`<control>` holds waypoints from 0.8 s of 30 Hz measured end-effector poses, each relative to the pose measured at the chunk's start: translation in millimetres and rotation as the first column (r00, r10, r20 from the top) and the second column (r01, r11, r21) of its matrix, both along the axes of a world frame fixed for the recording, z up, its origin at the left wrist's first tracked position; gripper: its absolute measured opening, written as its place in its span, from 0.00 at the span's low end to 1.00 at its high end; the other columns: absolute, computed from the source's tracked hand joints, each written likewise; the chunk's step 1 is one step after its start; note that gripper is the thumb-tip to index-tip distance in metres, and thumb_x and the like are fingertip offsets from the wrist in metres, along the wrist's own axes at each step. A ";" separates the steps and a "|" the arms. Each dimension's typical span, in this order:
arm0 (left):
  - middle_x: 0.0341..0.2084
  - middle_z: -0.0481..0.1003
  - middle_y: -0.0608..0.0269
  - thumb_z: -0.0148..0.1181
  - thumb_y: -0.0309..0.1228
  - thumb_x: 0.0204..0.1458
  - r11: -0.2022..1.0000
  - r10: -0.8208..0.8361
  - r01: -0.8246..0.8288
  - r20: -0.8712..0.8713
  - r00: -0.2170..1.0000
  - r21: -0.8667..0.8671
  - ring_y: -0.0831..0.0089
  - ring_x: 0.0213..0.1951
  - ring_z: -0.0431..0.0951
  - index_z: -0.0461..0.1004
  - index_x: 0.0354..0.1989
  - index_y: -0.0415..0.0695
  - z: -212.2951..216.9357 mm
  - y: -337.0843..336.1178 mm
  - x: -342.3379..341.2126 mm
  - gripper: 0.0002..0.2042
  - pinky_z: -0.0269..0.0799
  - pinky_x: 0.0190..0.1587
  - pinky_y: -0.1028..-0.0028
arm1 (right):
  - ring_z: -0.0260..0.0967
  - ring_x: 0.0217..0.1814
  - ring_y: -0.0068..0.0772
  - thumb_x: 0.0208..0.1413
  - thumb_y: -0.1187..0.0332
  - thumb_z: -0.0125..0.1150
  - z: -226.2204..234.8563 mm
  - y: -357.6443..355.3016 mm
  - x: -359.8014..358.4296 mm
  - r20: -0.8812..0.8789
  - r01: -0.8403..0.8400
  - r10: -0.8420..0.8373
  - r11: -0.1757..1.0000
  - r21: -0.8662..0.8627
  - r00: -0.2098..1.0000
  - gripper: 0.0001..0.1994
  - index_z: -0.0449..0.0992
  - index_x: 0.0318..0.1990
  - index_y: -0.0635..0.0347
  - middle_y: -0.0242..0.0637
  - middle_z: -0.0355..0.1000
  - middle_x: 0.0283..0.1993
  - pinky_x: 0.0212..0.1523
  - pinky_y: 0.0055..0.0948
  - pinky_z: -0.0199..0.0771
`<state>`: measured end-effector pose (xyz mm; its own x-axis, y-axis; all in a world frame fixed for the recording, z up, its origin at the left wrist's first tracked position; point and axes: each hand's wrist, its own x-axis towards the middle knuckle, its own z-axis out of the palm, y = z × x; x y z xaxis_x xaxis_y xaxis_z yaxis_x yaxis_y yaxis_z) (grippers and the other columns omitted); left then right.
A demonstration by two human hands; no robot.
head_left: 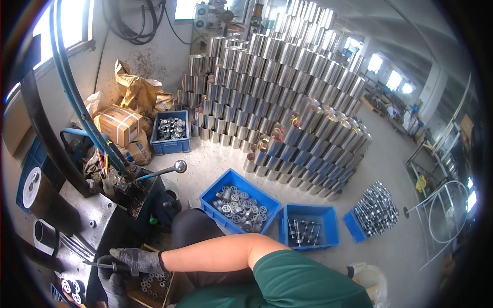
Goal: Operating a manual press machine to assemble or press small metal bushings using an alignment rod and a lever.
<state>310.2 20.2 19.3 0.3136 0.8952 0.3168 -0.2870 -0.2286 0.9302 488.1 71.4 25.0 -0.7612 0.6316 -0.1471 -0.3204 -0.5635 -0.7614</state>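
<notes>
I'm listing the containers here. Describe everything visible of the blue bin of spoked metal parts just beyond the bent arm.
The blue bin is an open-topped, rectangular tub that looks like plastic. It stands upright on the floor, set at an angle, holding a jumbled heap of grey, metallic-looking parts, many with round, spoked faces. A second blue bin is by its right corner, a dark-trousered leg by its left; whether either touches it is unclear. Neither left hand nor right hand does.

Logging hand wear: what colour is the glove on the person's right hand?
Dark grey: the glove on the right hand shows best in the head view.
</notes>
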 end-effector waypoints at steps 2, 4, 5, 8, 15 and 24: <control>0.39 0.77 0.63 0.62 0.47 0.62 0.971 0.222 -0.232 -0.144 0.964 -0.057 0.75 0.36 0.77 0.71 0.52 0.41 -2.9 4.9 4.5 0.22 0.74 0.38 0.76 | 0.70 0.28 0.14 0.73 0.40 0.45 22.6 1.4 25.2 0.043 0.006 -0.010 0.997 0.073 0.999 0.23 0.78 0.45 0.47 0.22 0.73 0.32 0.26 0.21 0.71; 0.37 0.76 0.64 0.61 0.39 0.61 0.942 0.321 -0.335 -0.267 0.908 -0.005 0.77 0.36 0.76 0.71 0.51 0.41 -2.6 7.0 2.3 0.17 0.73 0.40 0.76 | 0.66 0.17 0.18 0.71 0.37 0.46 51.4 5.7 41.2 -0.001 0.049 -0.051 0.960 0.274 0.999 0.25 0.77 0.44 0.48 0.26 0.69 0.25 0.15 0.23 0.66; 0.36 0.76 0.65 0.61 0.36 0.60 0.924 0.368 -0.382 -0.326 0.871 0.022 0.78 0.36 0.75 0.71 0.51 0.41 -2.2 7.7 0.5 0.15 0.72 0.41 0.76 | 0.67 0.18 0.19 0.71 0.39 0.47 63.4 6.7 54.0 -0.017 0.076 -0.075 0.947 0.312 0.997 0.23 0.76 0.45 0.47 0.25 0.69 0.25 0.18 0.23 0.68; 0.34 0.76 0.63 0.61 0.39 0.62 0.942 0.334 -0.291 -0.407 0.850 0.166 0.74 0.35 0.76 0.73 0.50 0.41 -2.7 5.8 -3.7 0.16 0.74 0.39 0.72 | 0.70 0.21 0.20 0.69 0.43 0.51 87.2 8.0 112.1 -0.061 0.170 -0.163 0.974 0.150 0.985 0.21 0.75 0.46 0.51 0.29 0.73 0.28 0.22 0.25 0.74; 0.38 0.79 0.59 0.56 0.22 0.63 0.965 0.262 -0.235 -0.526 0.809 0.120 0.71 0.35 0.79 0.77 0.45 0.41 -11.9 1.5 5.2 0.06 0.76 0.38 0.72 | 0.73 0.29 0.25 0.67 0.48 0.60 25.2 -26.1 289.0 0.001 0.576 -0.578 0.815 0.064 0.816 0.19 0.76 0.51 0.54 0.28 0.71 0.28 0.34 0.34 0.83; 0.46 0.79 0.54 0.53 0.15 0.52 0.958 0.263 -0.098 -0.695 0.670 0.268 0.61 0.49 0.79 0.77 0.43 0.40 -7.3 -4.5 29.2 0.13 0.74 0.55 0.65 | 0.72 0.26 0.36 0.62 0.58 0.59 -240.0 -120.1 432.8 0.577 0.890 -0.816 -0.254 -0.379 0.013 0.08 0.73 0.39 0.48 0.33 0.72 0.26 0.25 0.43 0.75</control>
